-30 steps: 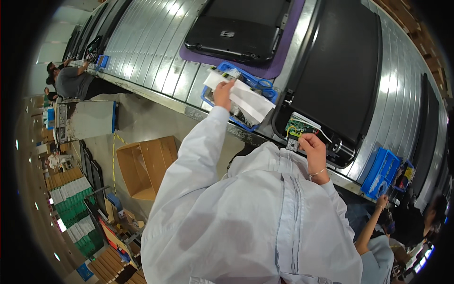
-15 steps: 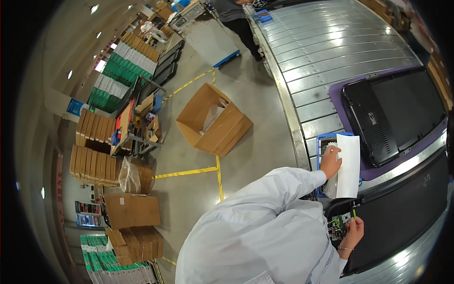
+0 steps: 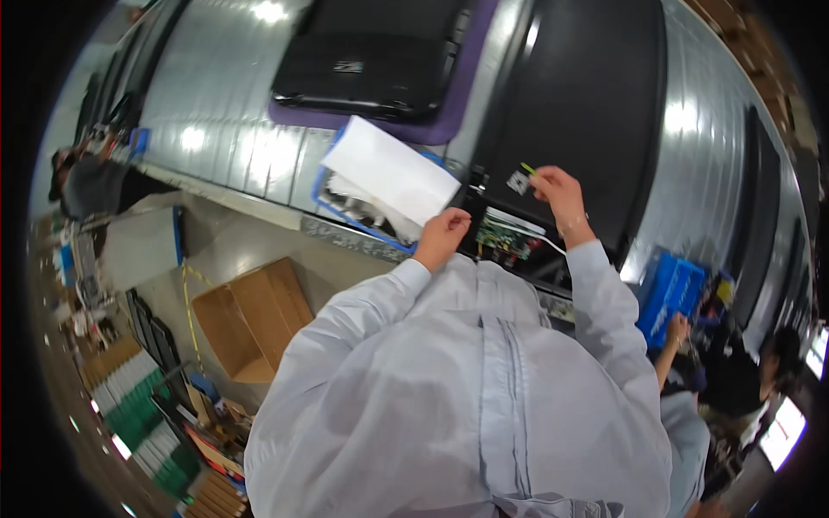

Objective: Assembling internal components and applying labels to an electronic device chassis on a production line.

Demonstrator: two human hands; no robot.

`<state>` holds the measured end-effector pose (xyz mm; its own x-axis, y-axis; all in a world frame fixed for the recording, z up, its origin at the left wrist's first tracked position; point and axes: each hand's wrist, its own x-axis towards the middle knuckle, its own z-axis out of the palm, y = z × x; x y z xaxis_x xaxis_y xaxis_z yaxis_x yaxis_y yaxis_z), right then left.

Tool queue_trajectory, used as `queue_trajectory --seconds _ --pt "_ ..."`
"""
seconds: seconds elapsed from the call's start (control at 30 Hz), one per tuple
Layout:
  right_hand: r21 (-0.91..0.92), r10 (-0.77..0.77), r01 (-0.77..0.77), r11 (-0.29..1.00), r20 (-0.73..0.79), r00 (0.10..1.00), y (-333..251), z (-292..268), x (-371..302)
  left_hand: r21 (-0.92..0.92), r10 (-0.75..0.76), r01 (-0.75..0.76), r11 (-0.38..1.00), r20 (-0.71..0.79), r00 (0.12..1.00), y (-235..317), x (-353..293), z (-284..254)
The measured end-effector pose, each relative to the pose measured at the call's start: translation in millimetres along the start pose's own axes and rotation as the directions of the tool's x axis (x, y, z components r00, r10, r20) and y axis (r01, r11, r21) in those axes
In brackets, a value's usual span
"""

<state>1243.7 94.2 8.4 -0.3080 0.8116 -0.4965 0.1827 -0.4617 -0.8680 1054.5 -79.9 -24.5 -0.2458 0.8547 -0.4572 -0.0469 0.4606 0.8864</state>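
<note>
Head view: work looked partway along; the small square tag (image 3: pixel 518 181) was in hand, not set down as far as I could make out; the green circuit board (image 3: pixel 511 245) lay uncovered at the centre of the frame.
Right hand (image 3: pixel 557 194): right of centre, narrowed to a pinch on the tag; a thin yellow-green strip (image 3: pixel 528 168) showed at the same fingertips.
Left hand (image 3: pixel 444 237): just left of the circuit board, fingers drawn together near the white sheet's lower right corner; whether they gripped anything, I cannot tell.
White sheet (image 3: pixel 393 173): smooth, matte, oblong; it lay aslant over the blue tray (image 3: pixel 323 195), left of centre; crumpled pale stuff showed beneath.
Black panel (image 3: pixel 596 95): broad, flat, dull-faced, round-cornered, at upper right of centre; the tag was in front of its face, contact unclear.
Black casing (image 3: pixel 363 82): glossy moulded plastic, upper centre, on a soft-looking purple mat (image 3: pixel 453 128).
Worktop (image 3: pixel 276 160): bright metal slats, throwing back the lamps in white patches.
</note>
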Motion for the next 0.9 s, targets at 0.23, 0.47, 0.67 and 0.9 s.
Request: queue_trajectory --seconds 0.23,0.47,0.67,0.9 --pt "0.026 0.137 -0.139 0.99 0.079 0.987 14.7 -23.0 44.3 0.336 0.328 -0.336 0.88 0.083 0.941 17.1 47.4 44.1" --pt "-0.075 0.099 -0.088 0.993 0.165 0.981 26.3 2.1 115.2 -0.263 -0.241 0.186 0.947 -0.195 0.951 36.2 155.7 12.8" --pt "-0.179 0.098 -0.052 0.982 0.256 0.962 20.5 18.2 151.7 -0.277 -0.405 0.361 0.89 -0.121 0.906 12.5 172.3 22.0" --pt "-0.201 0.142 -0.085 0.976 0.287 0.947 24.3 17.2 157.2 -0.396 -0.425 0.373 0.839 -0.048 0.904 -4.6 165.8 33.7"
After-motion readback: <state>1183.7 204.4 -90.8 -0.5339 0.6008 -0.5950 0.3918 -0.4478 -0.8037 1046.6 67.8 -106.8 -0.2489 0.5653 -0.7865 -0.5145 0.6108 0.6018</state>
